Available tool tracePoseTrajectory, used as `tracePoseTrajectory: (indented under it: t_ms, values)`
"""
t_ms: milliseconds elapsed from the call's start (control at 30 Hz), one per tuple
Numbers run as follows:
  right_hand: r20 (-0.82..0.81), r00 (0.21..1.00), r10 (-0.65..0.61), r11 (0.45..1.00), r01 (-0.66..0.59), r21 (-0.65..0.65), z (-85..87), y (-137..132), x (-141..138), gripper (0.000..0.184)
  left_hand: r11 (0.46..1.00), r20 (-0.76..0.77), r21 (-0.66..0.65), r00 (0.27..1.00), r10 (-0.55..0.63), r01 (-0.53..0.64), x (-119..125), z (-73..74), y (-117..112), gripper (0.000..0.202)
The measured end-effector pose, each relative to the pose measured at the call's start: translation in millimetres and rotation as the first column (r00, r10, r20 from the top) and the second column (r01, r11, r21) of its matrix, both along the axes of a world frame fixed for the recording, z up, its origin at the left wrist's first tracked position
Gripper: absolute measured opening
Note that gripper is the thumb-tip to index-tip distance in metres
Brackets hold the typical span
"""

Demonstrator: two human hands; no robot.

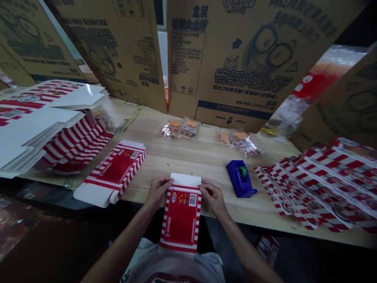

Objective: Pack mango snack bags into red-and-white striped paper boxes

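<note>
I hold a red-and-white striped carton [181, 216] upright against my body at the table's front edge. Its white top flap [185, 180] points away from me. My left hand [157, 190] pinches the carton's upper left corner and my right hand [212, 196] pinches its upper right corner. Both hands have fingers curled on the flap's edges.
A small stack of flat striped cartons [113, 171] lies left of my hands, and a bigger pile [44, 122] is further left. More flat cartons [321, 184] fan out at right. A blue tape dispenser [240, 179] and clear snack packets [181, 129] sit on the wooden table [188, 157]. Large cardboard boxes [244, 59] wall the back.
</note>
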State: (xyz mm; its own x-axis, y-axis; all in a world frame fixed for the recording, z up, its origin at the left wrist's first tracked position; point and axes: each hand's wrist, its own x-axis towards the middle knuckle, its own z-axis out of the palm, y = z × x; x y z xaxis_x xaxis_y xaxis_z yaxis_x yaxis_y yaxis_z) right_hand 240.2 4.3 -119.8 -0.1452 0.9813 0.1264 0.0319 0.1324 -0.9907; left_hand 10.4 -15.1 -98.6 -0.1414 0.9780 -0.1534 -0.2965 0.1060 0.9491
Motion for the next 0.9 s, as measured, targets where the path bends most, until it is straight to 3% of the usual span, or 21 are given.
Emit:
tracePoseTrajectory:
  t_ms: [133,200,267,400,600,733,900]
  values:
    - [-0.207,0.970,0.131,0.968,-0.170,-0.184,13.8,10,3,0.045,0.993,0.063,-0.064,0.993,-0.099,0.103,-4,6.5,8,0.050]
    - [-0.204,0.948,0.245,0.936,-0.286,-0.206,20.6,14,6,0.042,0.984,0.001,-0.032,0.985,-0.175,0.175,-8,7.3,9,0.045]
    - [-0.142,0.937,0.320,0.918,-0.344,-0.197,25.1,17,8,0.029,0.978,-0.184,0.052,0.964,-0.190,0.203,-11,7.4,9,0.030]
    - [0.018,0.949,0.313,0.946,-0.311,-0.088,27.4,16,9,0.023,0.963,-0.470,0.143,0.872,-0.137,0.229,-16,8.6,6,0.019]
    - [0.098,0.929,0.356,0.934,-0.357,-0.001,27.5,7,11,0.021,0.920,-0.534,0.092,0.799,-0.276,0.380,-24,12.6,-1,0.021]
    - [0.170,0.937,0.306,0.947,-0.318,0.052,27.9,1,9,0.021,0.937,-0.583,0.105,0.784,-0.215,0.335,-21,14.3,-2,0.020]
    - [0.301,0.927,0.224,0.964,-0.255,0.069,27.5,0,6,0.011,0.906,-0.747,0.151,0.646,-0.158,0.396,-17,18.7,-2,0.016]
